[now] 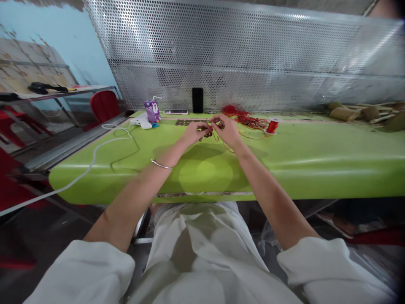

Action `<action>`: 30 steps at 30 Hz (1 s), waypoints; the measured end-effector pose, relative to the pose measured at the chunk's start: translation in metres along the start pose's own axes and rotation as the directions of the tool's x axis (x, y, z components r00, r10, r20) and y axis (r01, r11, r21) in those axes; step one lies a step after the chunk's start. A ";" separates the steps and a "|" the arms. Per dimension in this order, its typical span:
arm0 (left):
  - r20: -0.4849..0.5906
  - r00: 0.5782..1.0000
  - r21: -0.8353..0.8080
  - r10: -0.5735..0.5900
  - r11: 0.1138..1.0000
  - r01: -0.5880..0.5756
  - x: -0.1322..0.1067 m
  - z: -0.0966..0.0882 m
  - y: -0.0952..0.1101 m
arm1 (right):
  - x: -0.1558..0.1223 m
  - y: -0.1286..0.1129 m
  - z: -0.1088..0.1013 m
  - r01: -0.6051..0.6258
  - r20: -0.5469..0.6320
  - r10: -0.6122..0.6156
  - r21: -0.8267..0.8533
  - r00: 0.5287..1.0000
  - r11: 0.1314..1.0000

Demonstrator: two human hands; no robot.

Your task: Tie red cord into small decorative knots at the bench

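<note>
Purple drink carton, upright black phone, white cable, red chair, perforated metal screen

No legible text or labels.

Green table before perforated metal panel, pale blue wall

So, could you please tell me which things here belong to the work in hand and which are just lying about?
In use: left hand, right hand, red thread, red spool, small brown piece held between the hands.
Lying about: purple carton, white cable, black phone, wooden pieces.
</note>
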State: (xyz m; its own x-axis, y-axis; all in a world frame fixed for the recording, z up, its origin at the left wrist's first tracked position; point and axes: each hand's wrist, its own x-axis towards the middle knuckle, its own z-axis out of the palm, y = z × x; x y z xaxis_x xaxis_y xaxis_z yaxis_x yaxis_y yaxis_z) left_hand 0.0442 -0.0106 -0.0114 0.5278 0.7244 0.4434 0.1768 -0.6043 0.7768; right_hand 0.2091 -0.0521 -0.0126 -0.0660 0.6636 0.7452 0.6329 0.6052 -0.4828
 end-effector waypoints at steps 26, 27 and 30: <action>-0.119 0.988 -0.064 -0.102 0.993 0.095 0.001 -0.003 0.001 | 0.001 0.015 0.009 -0.220 0.152 0.181 0.301 0.972 0.928; -0.119 0.988 -0.057 -0.096 0.994 0.089 0.001 -0.003 0.002 | 0.001 0.015 0.009 -0.219 0.150 0.182 0.298 0.972 0.929; -0.124 0.989 -0.042 -0.079 0.996 0.074 0.000 -0.003 0.003 | 0.001 0.014 0.008 -0.226 0.158 0.184 0.313 0.970 0.923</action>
State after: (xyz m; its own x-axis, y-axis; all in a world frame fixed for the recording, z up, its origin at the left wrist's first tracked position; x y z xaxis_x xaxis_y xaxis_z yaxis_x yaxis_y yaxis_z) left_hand 0.0423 -0.0115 -0.0073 0.4053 0.8052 0.4330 0.1799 -0.5346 0.8257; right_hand 0.2122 -0.0392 -0.0222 -0.0700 0.8245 0.5615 0.3573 0.5463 -0.7576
